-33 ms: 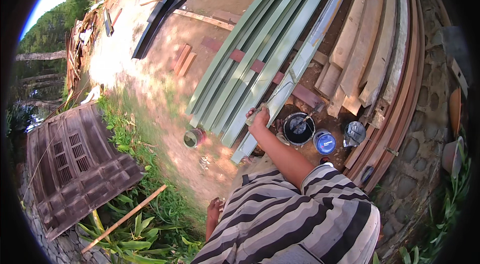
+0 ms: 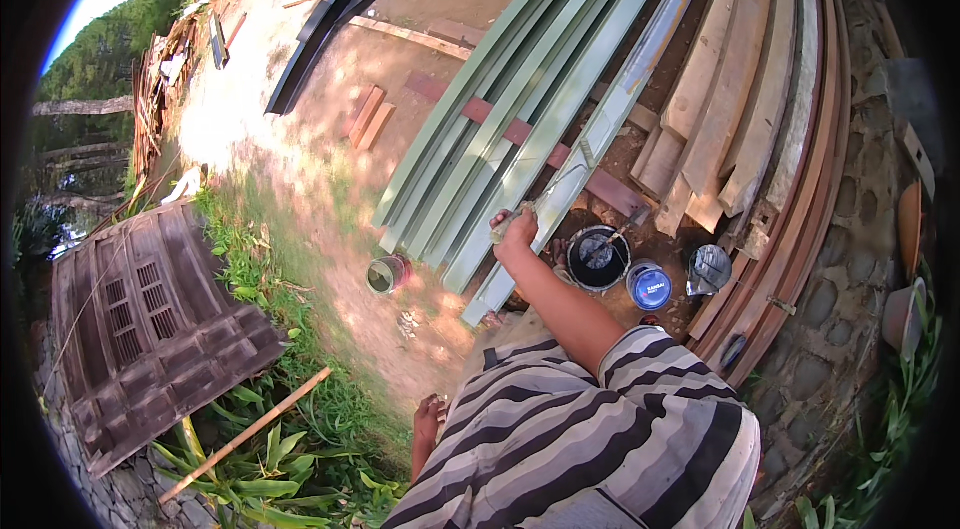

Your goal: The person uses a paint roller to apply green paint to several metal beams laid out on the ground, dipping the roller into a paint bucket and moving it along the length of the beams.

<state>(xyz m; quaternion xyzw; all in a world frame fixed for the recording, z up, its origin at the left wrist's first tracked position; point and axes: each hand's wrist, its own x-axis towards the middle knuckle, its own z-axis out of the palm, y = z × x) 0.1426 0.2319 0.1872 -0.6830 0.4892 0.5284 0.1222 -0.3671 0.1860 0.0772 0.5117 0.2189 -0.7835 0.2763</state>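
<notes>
My right hand (image 2: 516, 232) is closed round a small greyish-beige wad (image 2: 512, 217), perhaps a rag; the fingers hide part of it. This hand is over the near end of the long pale green metal beams (image 2: 470, 267), close to the rightmost one. Low beside my striped clothing, my left hand (image 2: 428, 419) has its fingers curled; what they hold, if anything, is too small to make out. To the right of my right forearm stand a dark bucket (image 2: 612, 272) with a brush (image 2: 603, 254) in it, a blue-lidded can (image 2: 652, 291) and a silvery container (image 2: 709, 270).
A reddish plank (image 2: 612, 191) lies crosswise under the beams. Wooden beams (image 2: 712, 149) lie stacked to the right, by a stone-paved strip (image 2: 838, 299). An open tin (image 2: 381, 275) stands left of the beam ends. A carved wooden panel (image 2: 180, 329) lies at left beside plants.
My right hand has turned slightly and shifted a little, and the wad now shows more above the fingers. My left hand and the containers stay where they were.
</notes>
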